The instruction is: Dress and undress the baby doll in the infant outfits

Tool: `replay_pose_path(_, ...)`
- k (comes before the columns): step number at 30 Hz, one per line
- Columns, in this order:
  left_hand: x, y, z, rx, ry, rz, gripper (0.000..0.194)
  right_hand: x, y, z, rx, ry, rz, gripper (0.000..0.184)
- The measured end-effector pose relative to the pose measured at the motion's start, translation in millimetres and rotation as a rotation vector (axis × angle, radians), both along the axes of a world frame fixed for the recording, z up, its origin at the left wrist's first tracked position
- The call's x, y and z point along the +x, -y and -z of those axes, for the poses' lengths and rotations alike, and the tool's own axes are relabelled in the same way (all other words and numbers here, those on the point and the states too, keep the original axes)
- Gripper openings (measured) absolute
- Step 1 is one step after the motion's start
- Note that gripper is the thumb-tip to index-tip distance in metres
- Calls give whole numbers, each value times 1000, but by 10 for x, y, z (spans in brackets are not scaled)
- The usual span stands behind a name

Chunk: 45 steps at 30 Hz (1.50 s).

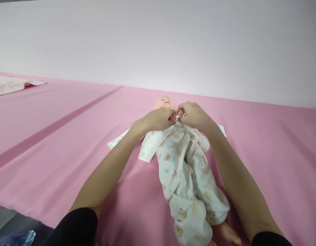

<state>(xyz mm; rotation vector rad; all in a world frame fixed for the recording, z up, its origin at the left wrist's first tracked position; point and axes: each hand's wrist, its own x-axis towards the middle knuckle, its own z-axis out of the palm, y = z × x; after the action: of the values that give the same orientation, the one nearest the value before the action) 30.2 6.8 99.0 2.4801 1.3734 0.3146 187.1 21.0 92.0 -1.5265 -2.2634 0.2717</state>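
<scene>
- Well nearer than the fingers, a shiny clear packet [18,238] is lying at lower left, and black sleeves [76,227] are covering the upper arms.
- Also nearer than the fingers, a doll's bare foot [227,233] is poking out of a trouser cuff, looking smooth, firm and probably a little slippery.
- The printed baby outfit [170,174] is stretching from the fingertips back toward the camera, its legs rumpling. The cloth is looking thin, soft and light, probably bunching under any pull and better suiting a hold at edges or ties than on the loose front.
- Corners of a white cloth [118,139] are showing either side of the fingers.
- At the collar, the left hand [159,119] is curling with its fingertips together and the right hand [194,114] is pinching; both are seemingly gripping thin white ties, though the fingers are partly hiding them.
- Just beyond the fingers, the doll's head [163,101] is resting face up.
- A pink sheet [71,153] is running underneath; a pale cloth [12,84] is lying well left of the fingers, and a white wall [158,41] is rising behind.
</scene>
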Motion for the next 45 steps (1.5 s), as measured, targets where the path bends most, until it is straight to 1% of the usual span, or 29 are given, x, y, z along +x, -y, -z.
replay_pose_path(5, -96, -61, -40, -164, 265, 22, 10, -21, 42, -60, 4, -185, -30, 27)
replay_pose_path(8, -119, -77, -65, -201, 398, -11, 9, -25, 66, -87, -48, -256, -47, 30)
replay_pose_path(10, -113, -86, -61, -218, 443, -30, 8, -25, 72, -96, -53, -293, -24, 31)
replay_pose_path(13, -95, -110, -21, -229, 470, -27, 6, -27, 70, -93, -40, -335, 10, 32)
replay_pose_path(19, -96, -179, 77, -235, 531, -10, 7, -44, 57, -52, -14, -331, 14, 28)
replay_pose_path(23, -88, -203, 102, -274, 542, -50, 9, -65, 80, -45, 3, -309, 17, 27)
replay_pose_path(26, -77, -200, 108, -312, 552, -105, 19, -70, 107, -59, -10, -267, 15, 32)
replay_pose_path(29, -74, -187, 100, -348, 576, -120, 28, -58, 122, -68, -28, -213, -50, 38)
replay_pose_path(31, -74, -178, 89, -371, 584, -112, 29, -55, 122, -60, -37, -162, -99, 41)
replay_pose_path(33, -73, -171, 77, -391, 578, -107, 27, -70, 118, -40, -14, -110, -117, 41)
replay_pose_path(37, -68, -158, 63, -405, 568, -113, 25, -127, 103, 19, 60, -45, -88, 38)
replay_pose_path(39, -65, -148, 62, -394, 574, -113, 29, -141, 93, 41, 73, -32, -63, 35)
replay_pose_path(42, -63, -135, 64, -394, 585, -103, 35, -125, 71, 53, 61, -41, -35, 33)
replay_pose_path(45, -68, -131, 73, -406, 588, -93, 36, -88, 40, 53, 6, -83, -53, 30)
